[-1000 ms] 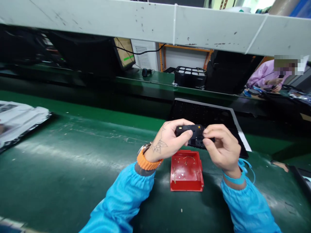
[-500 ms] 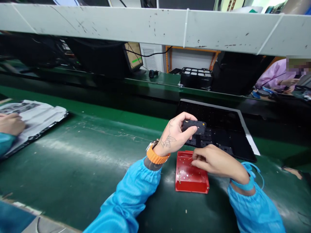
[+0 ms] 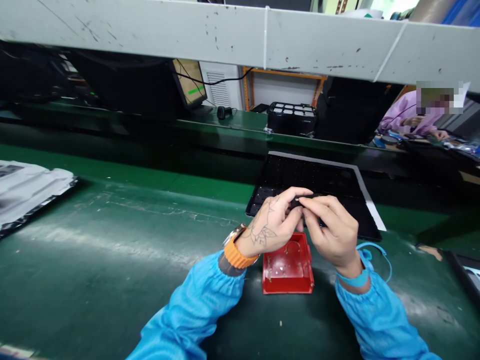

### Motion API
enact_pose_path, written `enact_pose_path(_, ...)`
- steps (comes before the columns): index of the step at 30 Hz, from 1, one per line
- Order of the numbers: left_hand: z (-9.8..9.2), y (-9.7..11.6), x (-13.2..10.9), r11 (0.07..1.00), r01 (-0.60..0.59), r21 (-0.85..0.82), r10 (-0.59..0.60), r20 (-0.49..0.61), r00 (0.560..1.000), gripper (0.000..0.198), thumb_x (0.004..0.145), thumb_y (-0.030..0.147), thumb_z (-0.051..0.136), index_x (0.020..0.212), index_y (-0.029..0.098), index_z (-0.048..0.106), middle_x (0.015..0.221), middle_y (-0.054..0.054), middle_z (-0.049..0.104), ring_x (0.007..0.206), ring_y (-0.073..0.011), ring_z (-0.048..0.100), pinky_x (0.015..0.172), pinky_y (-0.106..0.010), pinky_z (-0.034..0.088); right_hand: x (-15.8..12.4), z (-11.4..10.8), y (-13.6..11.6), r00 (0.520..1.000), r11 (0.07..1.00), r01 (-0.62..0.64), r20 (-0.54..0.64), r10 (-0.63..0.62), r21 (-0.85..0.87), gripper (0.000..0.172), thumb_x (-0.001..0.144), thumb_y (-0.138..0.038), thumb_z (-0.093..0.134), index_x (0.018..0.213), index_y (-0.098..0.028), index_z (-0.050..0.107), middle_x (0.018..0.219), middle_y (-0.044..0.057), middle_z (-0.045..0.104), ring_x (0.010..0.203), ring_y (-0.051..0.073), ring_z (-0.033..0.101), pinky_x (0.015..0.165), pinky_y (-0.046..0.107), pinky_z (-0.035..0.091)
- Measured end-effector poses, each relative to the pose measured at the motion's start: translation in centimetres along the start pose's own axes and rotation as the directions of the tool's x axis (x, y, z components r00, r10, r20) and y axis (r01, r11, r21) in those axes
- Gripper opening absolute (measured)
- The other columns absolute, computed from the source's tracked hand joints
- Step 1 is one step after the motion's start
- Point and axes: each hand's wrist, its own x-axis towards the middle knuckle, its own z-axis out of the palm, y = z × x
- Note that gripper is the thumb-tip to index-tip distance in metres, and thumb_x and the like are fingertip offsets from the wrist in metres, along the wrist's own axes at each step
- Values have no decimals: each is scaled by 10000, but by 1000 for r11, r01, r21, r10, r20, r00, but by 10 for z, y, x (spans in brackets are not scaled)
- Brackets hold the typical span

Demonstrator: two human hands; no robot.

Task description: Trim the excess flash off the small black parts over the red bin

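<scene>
My left hand (image 3: 272,225) is closed around a small flat black part (image 3: 296,202), which the fingers of both hands mostly hide. My right hand (image 3: 333,227) meets it there, thumb and forefinger pinched at the part's edge by a tiny yellowish spot. Whatever is between those right fingertips is too small to make out. Below both hands a shallow red bin (image 3: 288,286) rests on the bench, with several tiny brass-coloured pieces scattered inside. Behind the hands lies a large flat black panel (image 3: 315,172), partly covered by them, with a pale strip along its far and right edges.
On the left of the green bench (image 3: 131,260) lies a whitish moulded sheet (image 3: 33,192). A grey shelf beam (image 3: 225,35) crosses above. Farther back are a barcode scanner (image 3: 224,112), a monitor (image 3: 189,82) and a black box (image 3: 291,120). A person in pink (image 3: 401,112) sits at far right.
My right hand has risen out of the red bin to the black part in my left hand. The view has turned slightly right, and the other person's hand at far left is out of sight.
</scene>
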Motion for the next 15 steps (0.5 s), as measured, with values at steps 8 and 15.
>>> enact_pose_path(8, 0, 6, -3, 999, -23, 37, 23, 4, 1000, 353, 948, 129, 453, 1276, 130, 583, 660, 28, 657, 621, -118, 659, 671, -242, 532, 0, -5, 3, 995, 994, 101, 28, -100, -50, 282, 973, -44, 590, 1174, -205, 704, 888, 50, 650, 763, 179, 592, 700, 349, 492)
enact_pose_path(15, 0, 12, -6, 998, 3, 67, 0, -38, 999, 353, 926, 105, 443, 1245, 120, 592, 646, 33, 657, 604, -118, 664, 670, -244, 540, -1, -1, 6, 986, 986, 169, 5, -169, -5, 311, 957, -17, 589, 1189, -194, 698, 925, 72, 659, 764, 188, 586, 731, 388, 466)
